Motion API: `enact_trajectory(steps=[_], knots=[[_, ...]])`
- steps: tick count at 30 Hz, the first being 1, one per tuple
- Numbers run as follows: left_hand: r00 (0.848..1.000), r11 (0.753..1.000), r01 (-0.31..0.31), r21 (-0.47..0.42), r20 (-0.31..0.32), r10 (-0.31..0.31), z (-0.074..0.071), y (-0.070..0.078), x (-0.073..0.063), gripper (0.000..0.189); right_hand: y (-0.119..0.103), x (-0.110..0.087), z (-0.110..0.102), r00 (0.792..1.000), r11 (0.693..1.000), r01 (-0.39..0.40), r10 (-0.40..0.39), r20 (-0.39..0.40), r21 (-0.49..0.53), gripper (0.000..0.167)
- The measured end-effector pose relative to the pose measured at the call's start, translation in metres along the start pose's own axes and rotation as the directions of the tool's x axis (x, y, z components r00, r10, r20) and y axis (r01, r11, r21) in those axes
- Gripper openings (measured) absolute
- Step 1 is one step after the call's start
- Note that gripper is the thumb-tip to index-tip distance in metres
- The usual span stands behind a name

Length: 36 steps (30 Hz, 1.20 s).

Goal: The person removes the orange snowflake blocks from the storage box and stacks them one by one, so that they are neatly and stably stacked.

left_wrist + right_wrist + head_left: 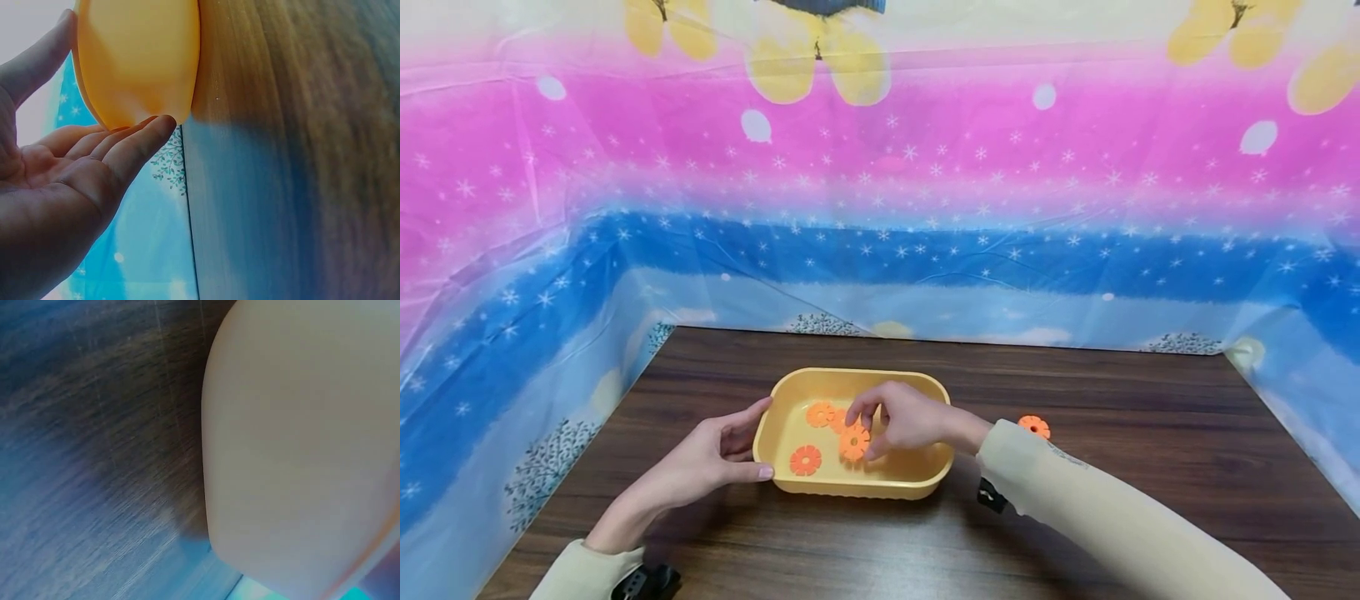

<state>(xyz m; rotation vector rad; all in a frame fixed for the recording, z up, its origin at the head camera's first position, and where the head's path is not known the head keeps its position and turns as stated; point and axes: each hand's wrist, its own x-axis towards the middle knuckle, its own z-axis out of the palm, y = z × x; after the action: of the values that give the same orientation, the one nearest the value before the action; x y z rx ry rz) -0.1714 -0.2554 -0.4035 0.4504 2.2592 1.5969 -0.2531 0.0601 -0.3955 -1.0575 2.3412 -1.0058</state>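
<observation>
A yellow plastic basin [865,485] stands on the table. My left hand [703,462] rests against its left end, thumb at the near corner and fingertips at the far one. The left wrist view shows that hand [81,165] with nearly straight fingers touching the wall. Inside the basin, my right hand [906,417] pinches an orange notched flower disc [853,443] between thumb and fingers. More orange discs lie on the basin floor, one near the left front [806,460] and another farther back [820,414]. In the right wrist view, the basin's outer wall [294,444] hides the right hand.
Right of the basin, another orange disc [1034,427] lies on the dark wood table [1120,417], partly behind the right sleeve [1075,475]. A printed pink and blue cloth [910,200] hangs along the table's back and sides.
</observation>
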Motion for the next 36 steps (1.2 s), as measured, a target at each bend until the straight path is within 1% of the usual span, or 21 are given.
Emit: enact_trajectory(steps=[5,8,12,15,22,27,30,36], knots=[[1.0,1.0,0.003,0.005,-0.002,-0.003,0.0,0.0,0.0,0.097,0.0,-0.009,-0.006,0.999,0.998,0.034,-0.032,-0.028,0.052,0.037],[1.0,1.0,0.002,0.0,0.002,-0.002,0.0,0.0,0.001,0.098,-0.001,-0.014,-0.009,0.998,0.997,0.04,-0.037,-0.047,0.071,0.037],[1.0,1.0,-0.001,-0.005,0.004,0.001,0.0,0.0,0.0,0.099,-0.001,-0.02,-0.012,0.995,0.995,0.053,-0.045,-0.088,0.081,0.039],[1.0,1.0,0.003,-0.005,0.003,-0.003,0.0,0.001,0.0,0.099,-0.001,-0.026,-0.015,0.991,0.994,0.076,-0.066,-0.12,0.081,0.039],[1.0,1.0,0.004,-0.006,0.001,-0.004,0.001,0.004,0.0,0.098,0.001,-0.043,-0.022,0.984,0.992,0.059,-0.039,-0.171,0.111,0.041],[1.0,1.0,0.003,-0.006,0.006,-0.003,0.001,0.004,0.0,0.098,0.005,-0.056,-0.028,0.978,0.993,0.039,-0.015,-0.206,0.113,0.04],[1.0,1.0,0.01,-0.015,0.007,-0.01,0.002,0.004,0.0,0.098,0.008,-0.064,-0.031,0.973,0.994,0.033,-0.008,-0.23,0.105,0.04],[1.0,1.0,0.015,-0.005,0.0,-0.015,0.001,0.003,0.0,0.098,0.013,-0.078,-0.037,0.963,0.993,0.037,-0.005,-0.27,0.113,0.039]])
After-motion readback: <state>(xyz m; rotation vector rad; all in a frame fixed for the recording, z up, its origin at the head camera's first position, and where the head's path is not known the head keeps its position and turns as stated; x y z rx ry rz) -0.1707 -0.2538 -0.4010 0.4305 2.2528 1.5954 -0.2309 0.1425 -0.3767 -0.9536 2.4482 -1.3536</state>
